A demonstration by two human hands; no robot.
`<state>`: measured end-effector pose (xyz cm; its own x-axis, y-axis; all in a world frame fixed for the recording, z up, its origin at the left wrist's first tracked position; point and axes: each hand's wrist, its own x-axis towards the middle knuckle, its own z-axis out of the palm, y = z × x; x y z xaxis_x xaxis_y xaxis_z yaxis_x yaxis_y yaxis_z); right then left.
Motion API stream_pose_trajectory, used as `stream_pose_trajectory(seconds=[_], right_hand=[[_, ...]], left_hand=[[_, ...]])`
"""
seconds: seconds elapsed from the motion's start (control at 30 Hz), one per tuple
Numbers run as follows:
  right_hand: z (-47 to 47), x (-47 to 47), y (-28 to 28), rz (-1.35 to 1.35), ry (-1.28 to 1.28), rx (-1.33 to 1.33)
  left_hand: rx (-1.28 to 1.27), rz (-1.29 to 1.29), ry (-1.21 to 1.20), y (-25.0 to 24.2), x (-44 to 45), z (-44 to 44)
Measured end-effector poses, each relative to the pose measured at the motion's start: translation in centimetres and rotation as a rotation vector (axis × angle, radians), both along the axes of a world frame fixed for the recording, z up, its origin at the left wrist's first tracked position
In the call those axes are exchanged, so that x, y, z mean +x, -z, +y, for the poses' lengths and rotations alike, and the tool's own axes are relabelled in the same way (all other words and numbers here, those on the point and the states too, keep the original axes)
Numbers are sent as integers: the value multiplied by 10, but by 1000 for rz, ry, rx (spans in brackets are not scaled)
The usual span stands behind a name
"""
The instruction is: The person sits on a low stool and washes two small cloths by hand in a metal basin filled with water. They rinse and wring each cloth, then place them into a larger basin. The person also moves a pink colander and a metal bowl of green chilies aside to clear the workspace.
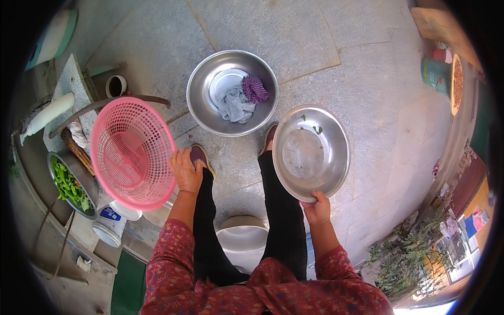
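Note:
My left hand (186, 170) grips the near right rim of a pink plastic colander (159, 145), which is tilted so its perforated inside faces up. Its thumb points toward my shoe. With my right hand (317, 208) I hold a shallow stainless steel basin (336, 161) by its near rim. A little water and several bits of green leaf lie in that basin. Between and beyond them, a deeper steel basin (199, 94) rests on the floor. Inside it are a wet grey cloth (235, 105) and a purple striped cloth (255, 89).
On the left, green peppers (69, 185) fill a metal bowl (92, 189) near a straw brush (76, 151) and a white plastic bucket (112, 225). A curved dark hose or handle (78, 114) passes behind the colander. Another metal basin (242, 238) stands between my legs. Leafy plants (409, 252) grow at lower right.

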<state>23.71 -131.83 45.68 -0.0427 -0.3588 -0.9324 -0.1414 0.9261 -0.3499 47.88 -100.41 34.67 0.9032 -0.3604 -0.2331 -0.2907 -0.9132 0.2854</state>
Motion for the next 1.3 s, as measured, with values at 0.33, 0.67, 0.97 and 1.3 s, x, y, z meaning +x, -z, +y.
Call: stream_pose_trajectory(seconds=[0.33, 0.67, 0.97, 1.3], right_hand=[[-1, -35, 33, 83, -128, -42], [-12, -2, 39, -11, -138, -80], [-32, -20, 46, 50, -143, -142], [-72, -35, -3, -5, 17, -142]], left_hand=[[187, 51, -232, 28, 75, 80], [-394, 795, -775, 159, 11, -5], [-688, 892, -1498, 228, 3, -65], [-623, 945, -1224, 139, 57, -98]])
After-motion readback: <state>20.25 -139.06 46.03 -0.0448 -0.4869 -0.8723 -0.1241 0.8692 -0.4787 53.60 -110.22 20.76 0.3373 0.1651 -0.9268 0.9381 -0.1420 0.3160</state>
